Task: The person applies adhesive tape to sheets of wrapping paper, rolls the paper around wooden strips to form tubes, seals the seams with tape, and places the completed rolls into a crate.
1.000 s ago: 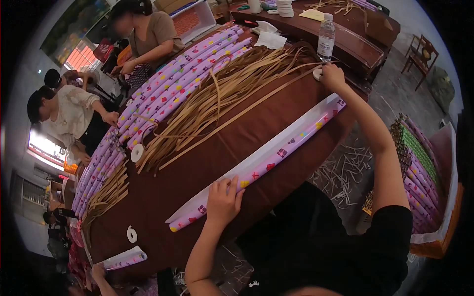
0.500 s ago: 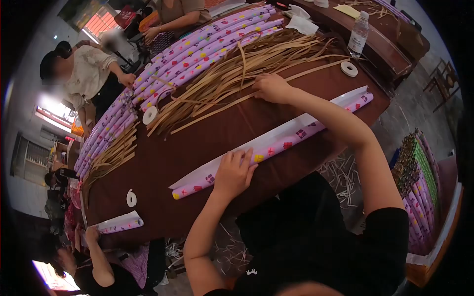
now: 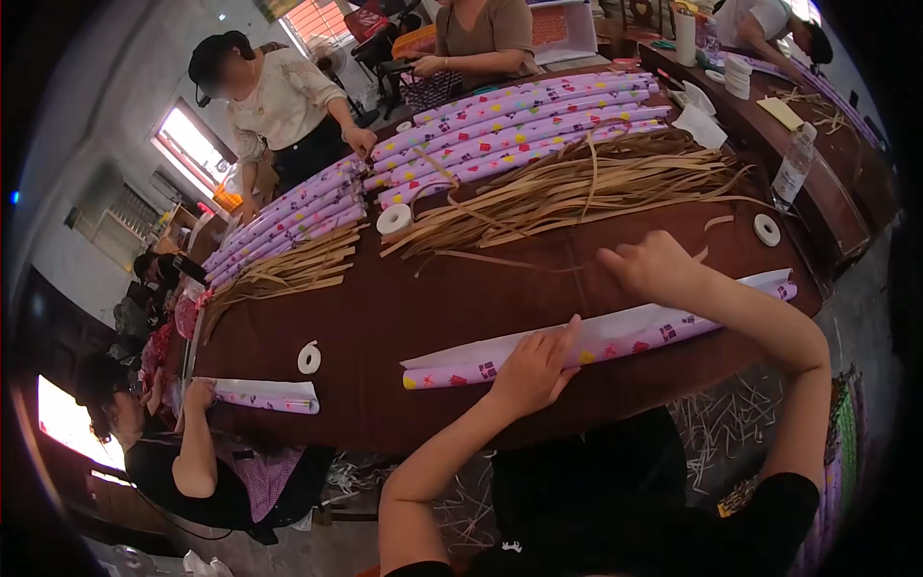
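Observation:
A partly rolled sheet of purple patterned paper [image 3: 630, 348], white on its inner side, lies along the near edge of the brown table. My left hand [image 3: 538, 370] rests flat on it with fingers stretched out. Just above the paper, my right hand [image 3: 654, 269] is closed on a thin brown strip [image 3: 510, 261], whose ends stick out on both sides of the fist. Behind it lies a wide pile of similar brown strips [image 3: 577, 188]. Several finished-looking purple rolls [image 3: 510, 125] lie side by side beyond the pile.
White tape rolls lie on the table, one at the right [image 3: 766, 230], one near the pile [image 3: 395, 219], one at the left [image 3: 309, 358]. A plastic bottle [image 3: 794, 168] stands at the far right. At left, a co-worker's hand [image 3: 199, 392] holds another paper roll [image 3: 269, 395]. Other people work behind.
My right hand has lifted a brown strip off the pile and brought it toward the paper. My left hand stays on the paper. The view has swung, shifting the scene rightward.

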`<action>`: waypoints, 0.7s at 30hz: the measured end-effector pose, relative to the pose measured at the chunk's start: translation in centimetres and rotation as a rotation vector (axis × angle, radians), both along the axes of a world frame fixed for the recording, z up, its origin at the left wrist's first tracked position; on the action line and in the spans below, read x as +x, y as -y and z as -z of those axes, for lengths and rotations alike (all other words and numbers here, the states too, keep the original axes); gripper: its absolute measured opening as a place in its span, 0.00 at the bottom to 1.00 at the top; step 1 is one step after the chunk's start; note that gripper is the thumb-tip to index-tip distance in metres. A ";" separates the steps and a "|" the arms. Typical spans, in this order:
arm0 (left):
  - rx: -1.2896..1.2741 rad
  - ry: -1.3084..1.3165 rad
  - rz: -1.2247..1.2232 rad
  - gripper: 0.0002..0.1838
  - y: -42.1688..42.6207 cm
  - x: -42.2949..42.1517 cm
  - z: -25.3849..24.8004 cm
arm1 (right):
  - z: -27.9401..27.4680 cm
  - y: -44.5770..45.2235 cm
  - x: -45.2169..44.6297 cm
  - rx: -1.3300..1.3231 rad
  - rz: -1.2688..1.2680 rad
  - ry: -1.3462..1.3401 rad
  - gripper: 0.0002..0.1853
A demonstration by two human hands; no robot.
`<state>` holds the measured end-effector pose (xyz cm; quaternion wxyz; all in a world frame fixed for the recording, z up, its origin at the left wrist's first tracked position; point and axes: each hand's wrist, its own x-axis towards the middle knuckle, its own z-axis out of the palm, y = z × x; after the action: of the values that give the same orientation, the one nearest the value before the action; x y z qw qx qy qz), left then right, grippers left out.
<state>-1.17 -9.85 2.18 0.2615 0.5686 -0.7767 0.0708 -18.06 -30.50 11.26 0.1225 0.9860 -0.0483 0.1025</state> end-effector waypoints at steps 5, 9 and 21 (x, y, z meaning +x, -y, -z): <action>0.089 -0.037 -0.013 0.46 -0.2 0.0 0.3 | -2.8 -6.7 -2.0 0.034 -0.080 -0.070 0.15; 0.105 -0.134 -0.006 0.46 0.0 0.1 0.6 | -2.4 -7.9 -2.0 0.161 -0.053 -0.088 0.19; 0.253 -0.161 -0.031 0.45 -0.2 0.2 -0.7 | -4.2 -10.1 -1.3 0.222 -0.053 -0.380 0.31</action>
<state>-0.95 -9.70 2.87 0.2480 0.6127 -0.7472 -0.0695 -19.32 -20.43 15.44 0.0172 0.9959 -0.0094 -0.0878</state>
